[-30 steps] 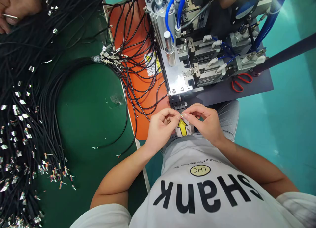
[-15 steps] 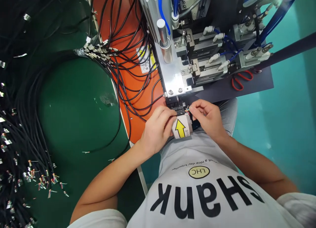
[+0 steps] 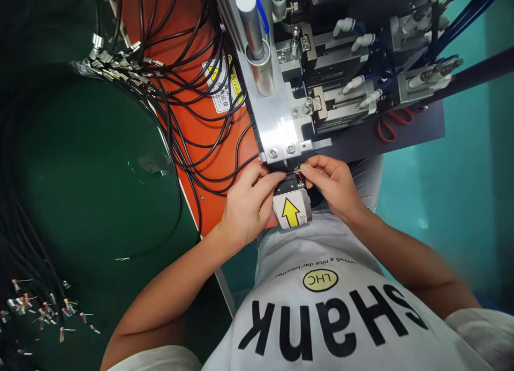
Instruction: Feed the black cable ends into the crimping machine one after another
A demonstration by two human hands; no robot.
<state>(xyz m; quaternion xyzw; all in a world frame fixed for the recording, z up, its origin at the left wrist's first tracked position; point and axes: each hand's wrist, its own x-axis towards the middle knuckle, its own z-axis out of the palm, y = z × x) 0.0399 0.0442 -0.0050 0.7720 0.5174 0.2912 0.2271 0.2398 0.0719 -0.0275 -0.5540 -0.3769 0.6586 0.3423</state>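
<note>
My right hand (image 3: 336,186) is closed in a pinch on thin coloured wires (image 3: 297,171) at the black fixture (image 3: 287,185) under the metal press. Beside it, my left hand (image 3: 248,202) has its fingers bent and its fingertips pressed together at the left of that fixture. What lies between those fingertips is hidden. Just below the fixture is a white-labelled block (image 3: 292,209) with a yellow arrow pointing toward the machine. The press head (image 3: 277,127), a bright metal plate with two bolts, stands right above my fingertips.
Black cables (image 3: 193,114) with metal connectors (image 3: 124,68) cross the orange machine base (image 3: 188,205). More cables with stripped ends (image 3: 48,307) lie on the green table (image 3: 92,199). Red-handled scissors (image 3: 387,129) lie on the dark plate at the right. Pneumatic cylinders (image 3: 341,108) stand behind.
Both hands have shifted slightly away from my body, toward the press, with the wires still in my right fingers. The camera view has also moved a little.
</note>
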